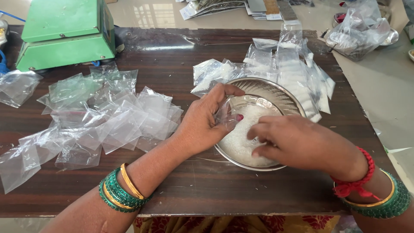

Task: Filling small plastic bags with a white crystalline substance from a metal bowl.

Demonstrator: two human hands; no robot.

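Observation:
My left hand pinches a small clear plastic bag at the left rim of a round steel bowl that holds white granules. Over the granules lies my right hand, fingers bent down into the white heap. Both wrists carry green and gold bangles, and a red thread is tied around the right one.
Several empty clear bags are spread over the left of the dark wooden table. Filled bags lie behind the bowl. A green machine stands at the back left. A crumpled plastic bag sits off the table, far right.

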